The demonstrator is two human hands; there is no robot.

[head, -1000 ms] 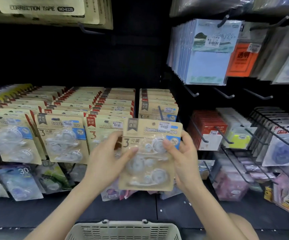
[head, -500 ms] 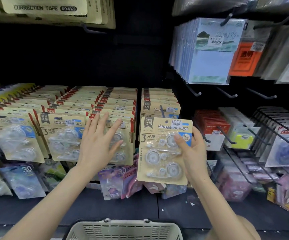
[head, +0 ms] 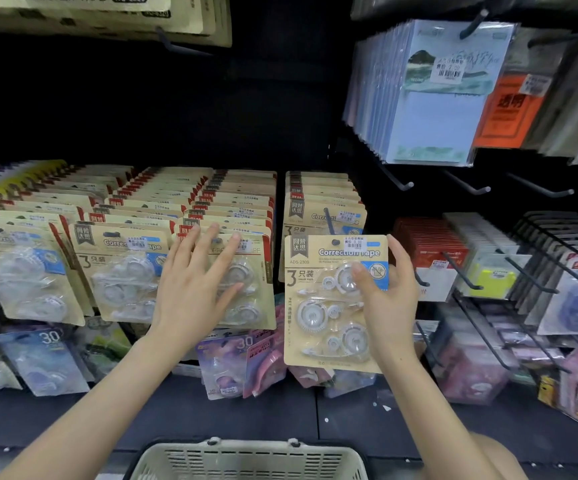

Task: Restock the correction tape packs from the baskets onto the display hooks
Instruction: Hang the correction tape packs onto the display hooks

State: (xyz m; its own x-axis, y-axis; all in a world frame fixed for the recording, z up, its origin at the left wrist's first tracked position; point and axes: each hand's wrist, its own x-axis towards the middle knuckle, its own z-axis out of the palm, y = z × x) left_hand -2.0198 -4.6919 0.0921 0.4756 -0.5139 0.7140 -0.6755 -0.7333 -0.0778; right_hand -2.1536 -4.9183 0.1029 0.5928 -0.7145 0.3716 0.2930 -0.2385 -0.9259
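Observation:
My right hand pinches a tan three-piece correction tape pack by its right edge, thumb on the front. The pack is upright, its hang hole level with the tip of a black display hook that carries a row of matching packs. My left hand lies flat with straight fingers on the front pack of the neighbouring row. More full rows of tan packs hang to the left. A beige basket shows at the bottom edge; its contents are hidden.
Bare black hooks stick out at right, under hanging blue notepads. Further right are red packs and wire hooks with other stationery. Coloured "30" tape packs hang below the tan rows. A dark shelf runs beneath.
My left hand let go of the pack and moved left onto the neighbouring row. My right hand carried the pack right and up to the hook's tip.

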